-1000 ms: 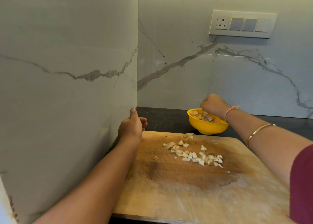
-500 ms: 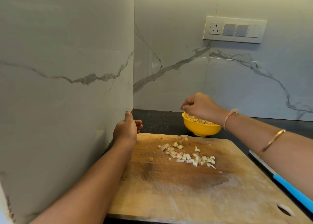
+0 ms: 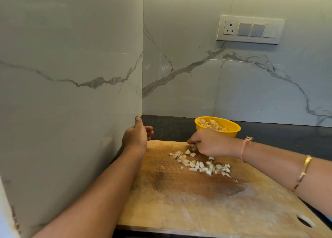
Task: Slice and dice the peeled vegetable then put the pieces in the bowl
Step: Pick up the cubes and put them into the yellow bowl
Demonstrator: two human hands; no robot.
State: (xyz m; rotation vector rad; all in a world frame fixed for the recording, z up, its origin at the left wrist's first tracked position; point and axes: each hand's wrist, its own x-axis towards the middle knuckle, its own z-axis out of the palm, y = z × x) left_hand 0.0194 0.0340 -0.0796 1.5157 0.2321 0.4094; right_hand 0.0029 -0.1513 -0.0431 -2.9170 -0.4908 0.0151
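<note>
While you scan from the left, note that your left hand [image 3: 137,138] holds nothing. Its thumb points straight up along the wall [image 3: 71,111] and its fingers are loosely curled over the far left corner of the board [image 3: 197,216].

Mid-board lies a loose scatter of pieces [image 3: 201,165], small pale chunks of uneven cut, with one stray crumb off to their left. They should be light and fairly firm. Their cut faces are probably damp, so expect some to cling to your fingers and others to skid on the wood. Picking them up singly would be slow, so it looks better to rake them together and scoop from the edge of the heap with cupped fingers.

Your right hand [image 3: 210,144] is doing about that: knuckles up, fingers curled down at the far end of the scatter, pinching a few pieces against the board.

Behind it, the yellow bowl [image 3: 231,131] stands on the dark desk [image 3: 170,128] just past the board's far edge. It holds a shallow heap of pieces, piled toward its left side, with plenty of room left.
</note>
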